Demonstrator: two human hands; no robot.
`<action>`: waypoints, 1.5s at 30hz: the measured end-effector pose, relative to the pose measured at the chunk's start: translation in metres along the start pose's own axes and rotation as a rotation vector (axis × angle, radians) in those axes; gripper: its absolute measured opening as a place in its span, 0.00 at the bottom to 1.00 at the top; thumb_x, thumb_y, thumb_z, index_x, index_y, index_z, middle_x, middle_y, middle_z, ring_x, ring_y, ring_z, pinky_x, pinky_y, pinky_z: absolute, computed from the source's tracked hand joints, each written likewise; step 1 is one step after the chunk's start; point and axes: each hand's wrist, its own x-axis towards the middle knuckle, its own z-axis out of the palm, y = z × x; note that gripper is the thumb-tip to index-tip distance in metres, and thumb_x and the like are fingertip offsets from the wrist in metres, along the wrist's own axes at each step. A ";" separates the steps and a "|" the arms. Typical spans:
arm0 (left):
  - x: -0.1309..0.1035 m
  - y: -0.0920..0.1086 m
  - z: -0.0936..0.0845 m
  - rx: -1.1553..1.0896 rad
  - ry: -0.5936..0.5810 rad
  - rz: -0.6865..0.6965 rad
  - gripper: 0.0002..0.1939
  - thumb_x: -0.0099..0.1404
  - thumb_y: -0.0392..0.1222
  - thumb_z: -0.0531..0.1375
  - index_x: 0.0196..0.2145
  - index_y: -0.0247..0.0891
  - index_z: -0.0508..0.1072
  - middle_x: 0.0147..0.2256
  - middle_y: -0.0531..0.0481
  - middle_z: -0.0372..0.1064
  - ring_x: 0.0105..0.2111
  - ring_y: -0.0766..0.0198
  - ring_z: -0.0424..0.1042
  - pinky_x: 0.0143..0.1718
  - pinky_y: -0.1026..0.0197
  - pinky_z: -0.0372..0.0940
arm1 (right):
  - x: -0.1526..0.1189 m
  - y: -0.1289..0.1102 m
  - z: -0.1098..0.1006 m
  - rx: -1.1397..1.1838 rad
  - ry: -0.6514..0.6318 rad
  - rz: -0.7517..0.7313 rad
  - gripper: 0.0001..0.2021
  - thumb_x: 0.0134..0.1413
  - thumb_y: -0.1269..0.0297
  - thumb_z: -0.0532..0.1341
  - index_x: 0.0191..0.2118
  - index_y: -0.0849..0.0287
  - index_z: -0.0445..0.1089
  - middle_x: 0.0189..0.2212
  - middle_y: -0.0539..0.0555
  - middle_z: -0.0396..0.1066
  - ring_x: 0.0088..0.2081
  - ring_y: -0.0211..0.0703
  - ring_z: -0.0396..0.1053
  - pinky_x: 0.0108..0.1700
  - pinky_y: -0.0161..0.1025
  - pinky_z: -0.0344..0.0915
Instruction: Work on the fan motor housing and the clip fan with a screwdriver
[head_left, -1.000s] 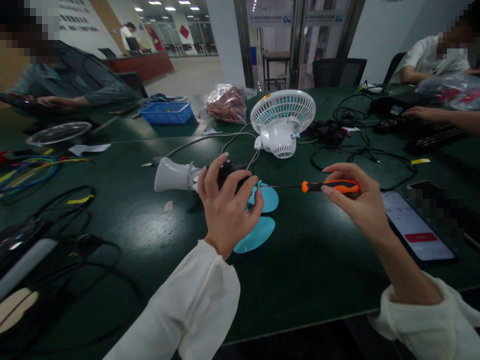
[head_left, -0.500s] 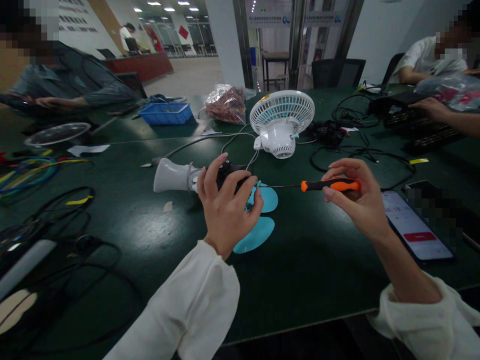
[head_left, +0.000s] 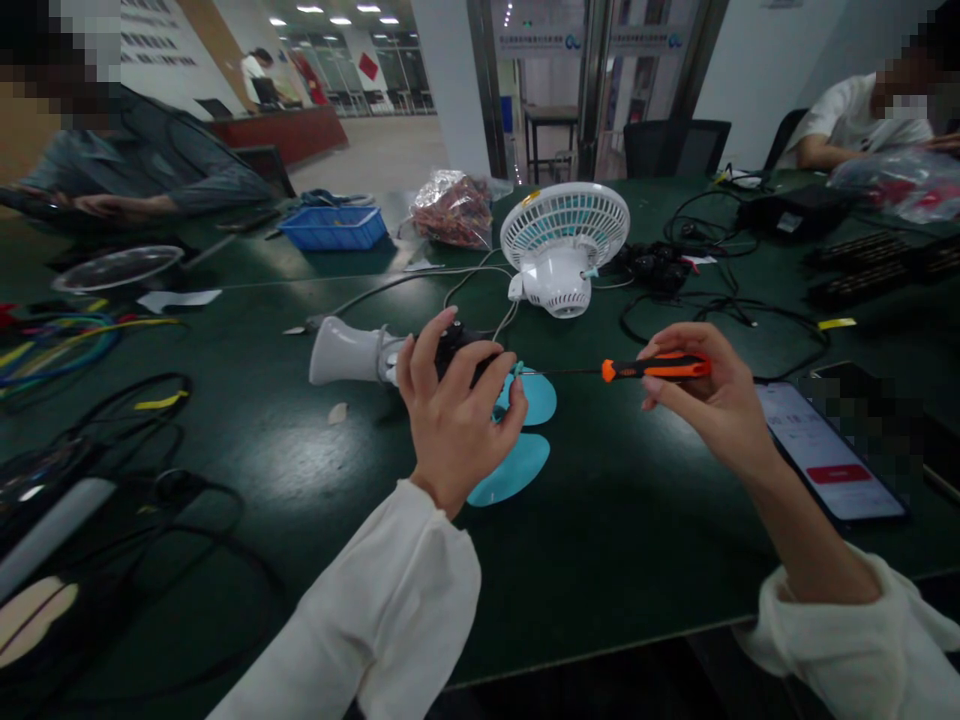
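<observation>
My left hand (head_left: 461, 415) is closed round the black motor part (head_left: 454, 345) of a fan, whose white base (head_left: 349, 352) lies on its side to the left. Below my fingers show blue fan blades (head_left: 514, 470). In my right hand (head_left: 705, 400) is an orange and black screwdriver (head_left: 652, 368), held level. Its thin shaft points left, with the tip at a small teal piece (head_left: 517, 370) by my left fingertips. Behind them a white fan head (head_left: 564, 250) with a grille rests on the table.
A blue tray (head_left: 334, 228) and a bag of reddish parts (head_left: 452, 208) are at the back. A lit phone (head_left: 832, 455) lies right of my right hand. Black cables (head_left: 720, 310) and coloured wires (head_left: 60, 345) spread at both sides. People sit at the far left and far right.
My right fingers have shifted slightly on the screwdriver handle, which looks turned. My left hand has stayed in place. At the far right, another person's hand has drawn back from the black parts.
</observation>
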 end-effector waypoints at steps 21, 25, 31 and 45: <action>0.000 0.000 0.000 0.011 -0.005 0.008 0.11 0.59 0.39 0.60 0.41 0.46 0.75 0.42 0.49 0.72 0.63 0.46 0.51 0.63 0.39 0.48 | 0.002 0.005 0.000 -0.152 0.006 0.054 0.13 0.58 0.59 0.61 0.48 0.52 0.67 0.24 0.46 0.67 0.20 0.34 0.65 0.20 0.32 0.66; 0.000 0.000 0.000 -0.006 -0.001 0.010 0.13 0.59 0.38 0.60 0.43 0.47 0.75 0.42 0.48 0.72 0.64 0.45 0.51 0.62 0.38 0.47 | 0.003 0.005 -0.001 -0.047 -0.026 0.071 0.17 0.53 0.62 0.64 0.49 0.50 0.65 0.38 0.50 0.70 0.24 0.33 0.66 0.21 0.32 0.67; -0.002 -0.004 0.002 0.048 0.006 0.060 0.22 0.59 0.37 0.61 0.51 0.51 0.71 0.48 0.48 0.70 0.64 0.44 0.50 0.62 0.36 0.47 | 0.003 0.004 -0.002 0.040 -0.044 0.072 0.18 0.50 0.62 0.65 0.48 0.50 0.64 0.40 0.50 0.69 0.28 0.36 0.68 0.23 0.33 0.71; -0.001 -0.005 0.001 0.035 -0.012 0.095 0.18 0.61 0.37 0.62 0.48 0.52 0.73 0.43 0.55 0.76 0.65 0.45 0.47 0.60 0.34 0.50 | 0.002 0.002 -0.002 0.014 -0.047 0.010 0.15 0.50 0.66 0.64 0.44 0.51 0.62 0.45 0.51 0.66 0.30 0.34 0.68 0.29 0.34 0.73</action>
